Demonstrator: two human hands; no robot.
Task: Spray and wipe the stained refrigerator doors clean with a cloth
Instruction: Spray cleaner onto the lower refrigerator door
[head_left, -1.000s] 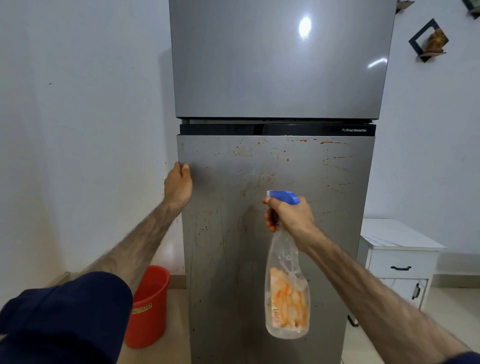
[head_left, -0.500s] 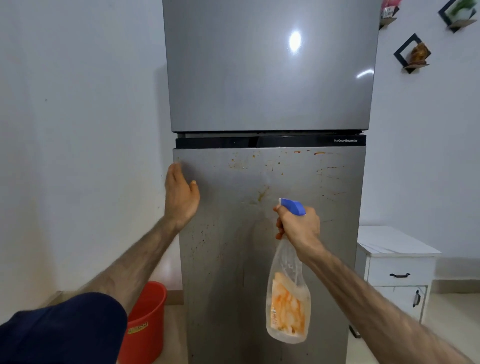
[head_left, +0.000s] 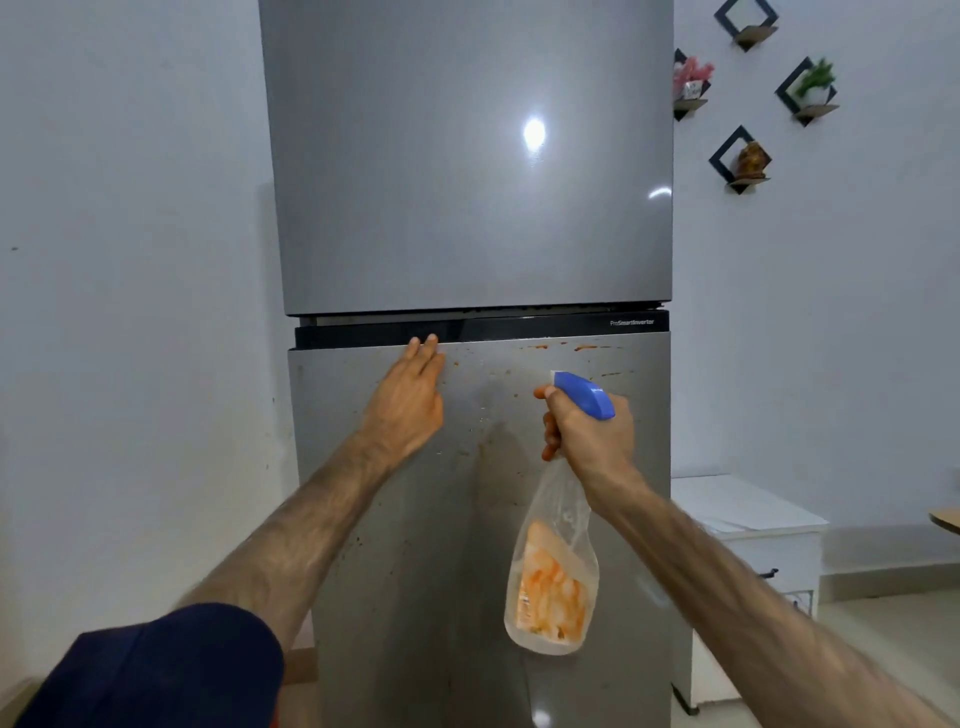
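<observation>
White walls flank the orange-spattered lower door (head_left: 571, 493); left hand (head_left: 405, 410) flat, right hand (head_left: 592, 441) gripping spray bottle (head_left: 553, 582).

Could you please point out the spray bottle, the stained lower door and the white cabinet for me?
spray bottle (head_left: 551, 587): head view, on its clear body with the orange label.
lower door (head_left: 415, 545): head view, on its bare grey panel.
white cabinet (head_left: 748, 519): head view, on its top.

White walls (head_left: 130, 312) all around. On the right wall hang four diamond shelves (head_left: 740, 161), perhaps with small plants. A white cabinet (head_left: 753, 525) stands below, right.
</observation>
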